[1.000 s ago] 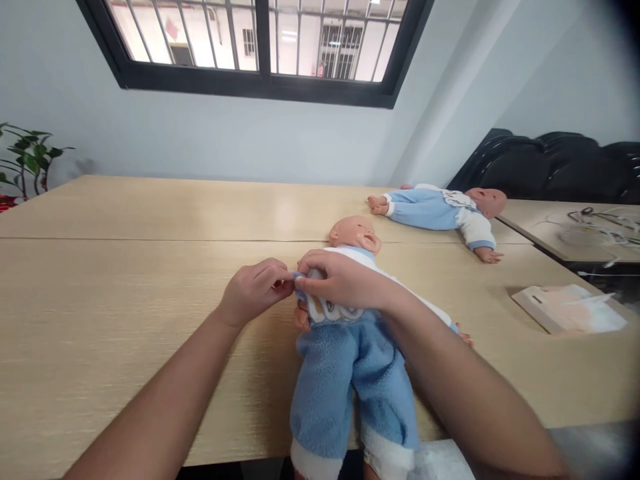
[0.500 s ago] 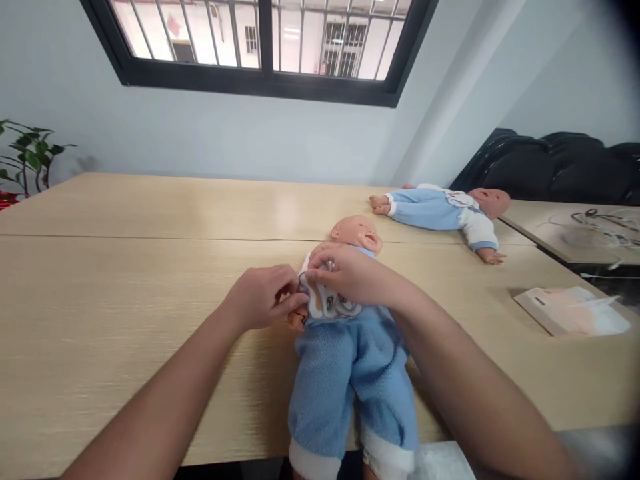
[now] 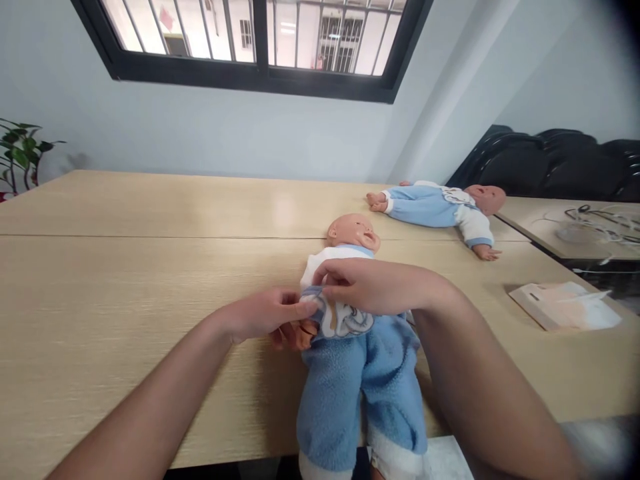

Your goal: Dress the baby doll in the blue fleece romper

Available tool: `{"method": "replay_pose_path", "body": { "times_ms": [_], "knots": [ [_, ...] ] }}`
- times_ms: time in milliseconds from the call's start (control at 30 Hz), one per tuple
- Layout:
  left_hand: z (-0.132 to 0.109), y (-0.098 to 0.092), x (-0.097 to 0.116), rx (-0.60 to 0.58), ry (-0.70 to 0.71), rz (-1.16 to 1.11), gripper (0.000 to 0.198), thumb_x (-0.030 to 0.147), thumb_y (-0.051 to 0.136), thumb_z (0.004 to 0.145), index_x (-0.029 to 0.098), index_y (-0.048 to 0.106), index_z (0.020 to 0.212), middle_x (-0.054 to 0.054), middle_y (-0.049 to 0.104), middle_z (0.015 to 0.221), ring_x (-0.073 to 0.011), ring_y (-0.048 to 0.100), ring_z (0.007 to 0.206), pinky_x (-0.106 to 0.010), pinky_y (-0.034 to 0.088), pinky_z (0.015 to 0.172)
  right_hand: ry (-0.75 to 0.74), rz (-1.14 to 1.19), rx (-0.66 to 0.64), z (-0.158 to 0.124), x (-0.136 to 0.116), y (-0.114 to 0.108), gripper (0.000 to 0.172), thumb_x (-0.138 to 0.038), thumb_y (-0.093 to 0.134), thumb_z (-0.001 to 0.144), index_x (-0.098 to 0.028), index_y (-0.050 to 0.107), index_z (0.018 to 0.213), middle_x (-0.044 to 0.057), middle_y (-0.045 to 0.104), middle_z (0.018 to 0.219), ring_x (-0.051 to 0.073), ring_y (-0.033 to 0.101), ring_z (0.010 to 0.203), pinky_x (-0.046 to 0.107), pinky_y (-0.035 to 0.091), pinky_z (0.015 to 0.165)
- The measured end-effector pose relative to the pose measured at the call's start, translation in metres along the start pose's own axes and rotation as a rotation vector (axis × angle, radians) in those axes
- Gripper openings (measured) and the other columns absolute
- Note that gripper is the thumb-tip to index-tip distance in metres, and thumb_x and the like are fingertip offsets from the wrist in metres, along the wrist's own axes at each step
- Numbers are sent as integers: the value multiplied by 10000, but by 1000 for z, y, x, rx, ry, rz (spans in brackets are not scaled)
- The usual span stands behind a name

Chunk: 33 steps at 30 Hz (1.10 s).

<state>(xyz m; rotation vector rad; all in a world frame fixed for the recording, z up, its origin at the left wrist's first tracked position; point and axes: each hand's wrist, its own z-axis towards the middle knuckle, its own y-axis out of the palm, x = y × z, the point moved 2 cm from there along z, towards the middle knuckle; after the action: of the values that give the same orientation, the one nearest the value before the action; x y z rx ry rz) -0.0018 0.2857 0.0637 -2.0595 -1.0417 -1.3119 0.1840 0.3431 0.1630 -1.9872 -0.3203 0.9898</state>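
Observation:
A baby doll (image 3: 353,230) in a white top and blue fleece trousers (image 3: 360,380) lies on its back on the wooden table (image 3: 125,280), its legs over the near edge. My left hand (image 3: 265,317) pinches the blue cuff of the doll's sleeve and touches the doll's small hand at its side. Over the doll's chest, my right hand (image 3: 375,287) grips the same sleeve cuff with closed fingers.
A second doll (image 3: 440,207) in the same clothes lies further back on the right. A flat white pad (image 3: 565,305) rests at the table's right side. Cables lie on another table (image 3: 595,230) beside black chairs. A potted plant (image 3: 20,157) stands far left.
Both hands slid down along the doll's sleeve toward its wrist. The doll's upper white sleeve now shows, and my left hand dropped lower beside the doll's hand.

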Motion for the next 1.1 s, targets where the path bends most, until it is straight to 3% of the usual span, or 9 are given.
{"method": "replay_pose_path", "body": {
  "times_ms": [133, 233, 400, 533, 667, 833, 967, 1100],
  "knots": [
    [0, 11, 0, 41, -8, -55, 645, 781, 657, 807, 191, 618, 1064, -81, 770, 852, -192, 735, 693, -221, 470, 456, 56, -51, -49, -8, 0, -4, 142, -260, 590, 875, -223, 708, 945, 9, 719, 843, 143, 595, 688, 268, 397, 573],
    [2, 18, -1, 29, -25, -55, 665, 766, 657, 819, 198, 568, 1153, -61, 758, 808, -190, 736, 683, -198, 432, 413, 46, -96, -102, -7, -3, -2, 122, -278, 620, 863, -219, 710, 921, 15, 717, 845, 145, 591, 692, 272, 393, 583],
    [8, 22, -7, 53, -7, -20, 653, 704, 696, 828, 189, 550, 1202, -49, 738, 790, -187, 722, 679, -201, 466, 405, 54, -131, -77, 5, -4, 11, 407, -501, 508, 971, -202, 716, 788, 46, 705, 784, 149, 550, 645, 303, 337, 570],
    [11, 17, -10, 108, 5, 4, 626, 610, 794, 781, 183, 586, 1189, -79, 753, 895, -205, 739, 724, -208, 485, 410, -52, -154, -39, 15, 3, 12, 323, -372, 524, 936, -188, 687, 726, 16, 656, 706, 120, 490, 624, 287, 306, 570],
    [10, 10, -9, 113, 8, 7, 624, 564, 835, 747, 182, 611, 1188, -78, 754, 923, -173, 708, 663, -219, 500, 439, -83, 115, -56, 24, 19, 3, 258, -377, 582, 895, -183, 748, 859, -4, 674, 765, 106, 513, 665, 242, 352, 586],
    [4, 1, -4, 93, 100, -46, 537, 417, 834, 764, 186, 609, 1193, -47, 733, 918, -134, 675, 672, -239, 533, 557, 88, 555, 118, 41, 43, 17, 296, -460, 680, 814, -165, 702, 808, -29, 566, 645, 85, 435, 570, 227, 324, 519],
    [-2, -6, 2, 51, 93, 59, 344, 457, 748, 834, 176, 651, 1006, 5, 670, 765, -92, 577, 569, -209, 413, 497, 244, 706, 215, 55, 52, 24, 292, -424, 704, 762, -187, 543, 702, -65, 409, 544, 68, 305, 465, 244, 185, 437],
    [-5, -8, 6, 85, 124, 142, 309, 472, 711, 842, 171, 647, 811, 8, 648, 702, -110, 578, 620, -233, 438, 587, 230, 445, 125, 64, 35, 7, 313, -386, 660, 784, -186, 479, 626, -37, 413, 552, 73, 311, 475, 262, 189, 449]
  ]
}}
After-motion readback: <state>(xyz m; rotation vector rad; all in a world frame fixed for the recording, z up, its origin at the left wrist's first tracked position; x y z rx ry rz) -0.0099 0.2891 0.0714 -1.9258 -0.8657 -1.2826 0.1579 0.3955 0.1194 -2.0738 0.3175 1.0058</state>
